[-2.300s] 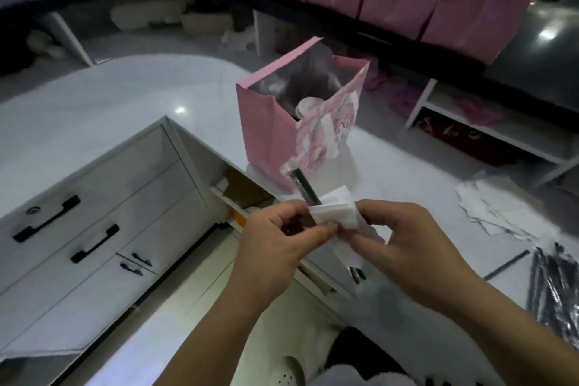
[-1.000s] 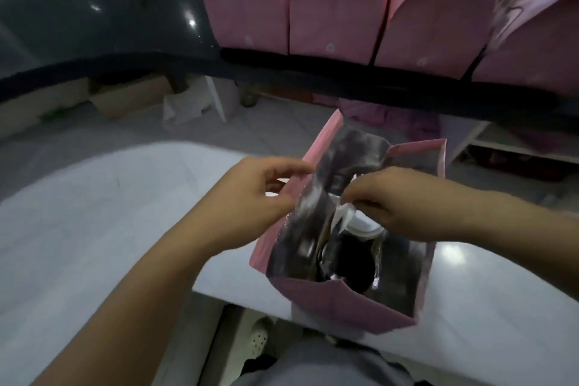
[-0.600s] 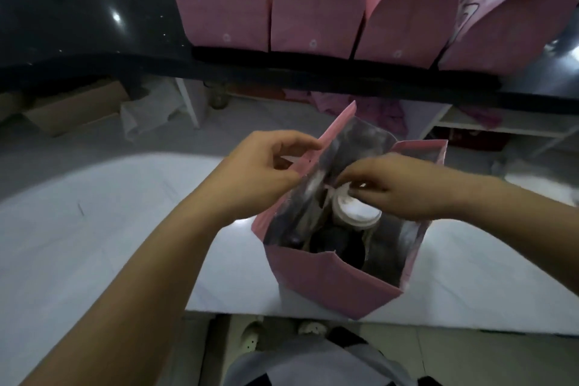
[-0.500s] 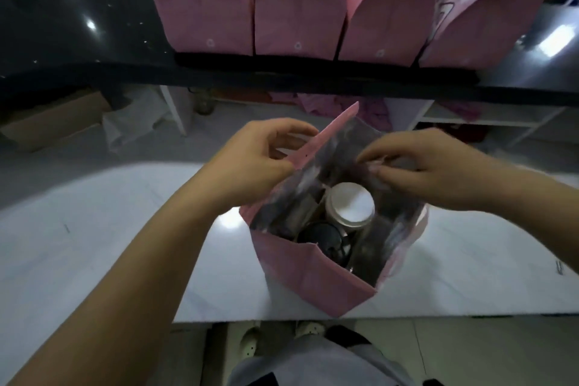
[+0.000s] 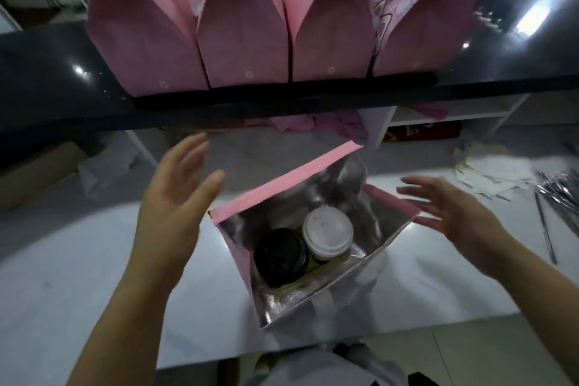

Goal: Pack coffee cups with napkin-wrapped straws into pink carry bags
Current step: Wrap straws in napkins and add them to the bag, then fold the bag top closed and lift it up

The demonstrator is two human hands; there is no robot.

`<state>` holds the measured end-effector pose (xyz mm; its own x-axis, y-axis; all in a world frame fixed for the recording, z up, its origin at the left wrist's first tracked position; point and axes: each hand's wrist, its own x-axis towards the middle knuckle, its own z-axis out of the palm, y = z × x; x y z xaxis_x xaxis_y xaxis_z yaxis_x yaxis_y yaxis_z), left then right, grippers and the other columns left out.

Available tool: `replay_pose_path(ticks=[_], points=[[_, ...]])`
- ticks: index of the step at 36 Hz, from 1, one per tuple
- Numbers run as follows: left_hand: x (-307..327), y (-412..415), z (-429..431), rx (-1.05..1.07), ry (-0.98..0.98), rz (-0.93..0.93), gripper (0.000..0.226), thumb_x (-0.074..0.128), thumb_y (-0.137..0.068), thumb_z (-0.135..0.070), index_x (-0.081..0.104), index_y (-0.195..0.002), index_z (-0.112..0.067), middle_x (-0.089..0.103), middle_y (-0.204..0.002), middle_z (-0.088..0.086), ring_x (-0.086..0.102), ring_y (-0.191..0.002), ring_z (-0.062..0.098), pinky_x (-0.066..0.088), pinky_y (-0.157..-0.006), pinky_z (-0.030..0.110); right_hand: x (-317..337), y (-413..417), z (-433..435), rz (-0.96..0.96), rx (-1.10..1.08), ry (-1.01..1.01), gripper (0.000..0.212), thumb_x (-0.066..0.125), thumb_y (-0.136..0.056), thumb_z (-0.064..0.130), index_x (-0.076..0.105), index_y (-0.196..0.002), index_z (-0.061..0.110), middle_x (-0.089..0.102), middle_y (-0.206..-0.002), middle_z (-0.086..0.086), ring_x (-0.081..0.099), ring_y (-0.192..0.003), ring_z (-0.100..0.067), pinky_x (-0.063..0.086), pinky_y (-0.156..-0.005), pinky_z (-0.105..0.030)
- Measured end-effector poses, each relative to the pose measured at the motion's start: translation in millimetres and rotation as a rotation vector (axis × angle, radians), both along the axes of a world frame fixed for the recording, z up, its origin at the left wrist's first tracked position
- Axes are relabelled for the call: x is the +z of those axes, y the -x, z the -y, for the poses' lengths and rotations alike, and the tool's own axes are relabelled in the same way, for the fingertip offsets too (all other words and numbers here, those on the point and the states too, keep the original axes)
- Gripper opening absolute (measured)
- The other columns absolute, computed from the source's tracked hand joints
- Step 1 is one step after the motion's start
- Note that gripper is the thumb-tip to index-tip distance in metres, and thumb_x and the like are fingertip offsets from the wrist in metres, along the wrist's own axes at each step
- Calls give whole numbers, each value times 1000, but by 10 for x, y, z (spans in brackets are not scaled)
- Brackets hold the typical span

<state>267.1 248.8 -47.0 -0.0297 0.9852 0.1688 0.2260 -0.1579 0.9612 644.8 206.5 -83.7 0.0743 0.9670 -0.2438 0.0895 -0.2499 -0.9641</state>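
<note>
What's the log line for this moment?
bag: open on counter | inside: black-lid cup, white-lid cup | left hand: open | right hand: open

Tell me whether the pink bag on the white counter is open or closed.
Open. The pink bag's top gapes, showing its silver lining and two cup lids, one black and one white.

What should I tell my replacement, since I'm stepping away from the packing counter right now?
Left hand and right hand: both open, empty, flanking the open pink bag without touching it.
The bag stands on the white counter with a black-lidded cup and a white-lidded cup inside.
No wrapped straw visible inside; check.
Left: close it, set it beside the closed bags on the dark ledge.
</note>
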Motion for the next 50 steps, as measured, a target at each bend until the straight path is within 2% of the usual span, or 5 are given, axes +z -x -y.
replay_pose_path(ticks=[5,12,16,34,50], points=[[-933,282,778,115,347,177,78,42,-82,36,72,-112,-30,68,-129,-4,59,-129,22,56,-93,24,-458,-59,170,-52,234,19,43,56,-88,50,60,-129,42,61,-136,9,56,-127,-13,41,-108,-48],[-1018,44,1213,-306,471,-82,109,96,-63,-36,32,-148,-57,23,-164,-18,31,-148,6,37,-116,35,-399,-107,-166,172,555,-37,94,88,-61,54,41,-143,52,45,-147,25,47,-132,0,44,-104,-33],[-800,-265,1128,-102,335,-143,100,89,-52,-66,33,-134,-73,11,-160,-36,27,-136,-21,37,-99,3,-355,-37,-411,150,557,-94,78,93,-55,41,59,-124,58,38,-144,40,40,-128,17,52,-92,-17],[-641,-251,663,-49,239,23,46,79,-74,-35,75,-120,-26,41,-149,-25,47,-133,-2,56,-89,25,-225,-53,-1112,-15,864,-209,35,84,-70,11,79,-104,17,43,-144,20,47,-130,6,49,-91,-15],[-508,-759,510,432,-4,153,9,83,-70,-26,82,-79,-28,78,-82,-2,76,-77,17,60,-66,24,-413,117,-826,-220,276,-426,22,70,-88,5,80,-95,23,76,-96,-12,70,-89,-21,57,-85,-38]])
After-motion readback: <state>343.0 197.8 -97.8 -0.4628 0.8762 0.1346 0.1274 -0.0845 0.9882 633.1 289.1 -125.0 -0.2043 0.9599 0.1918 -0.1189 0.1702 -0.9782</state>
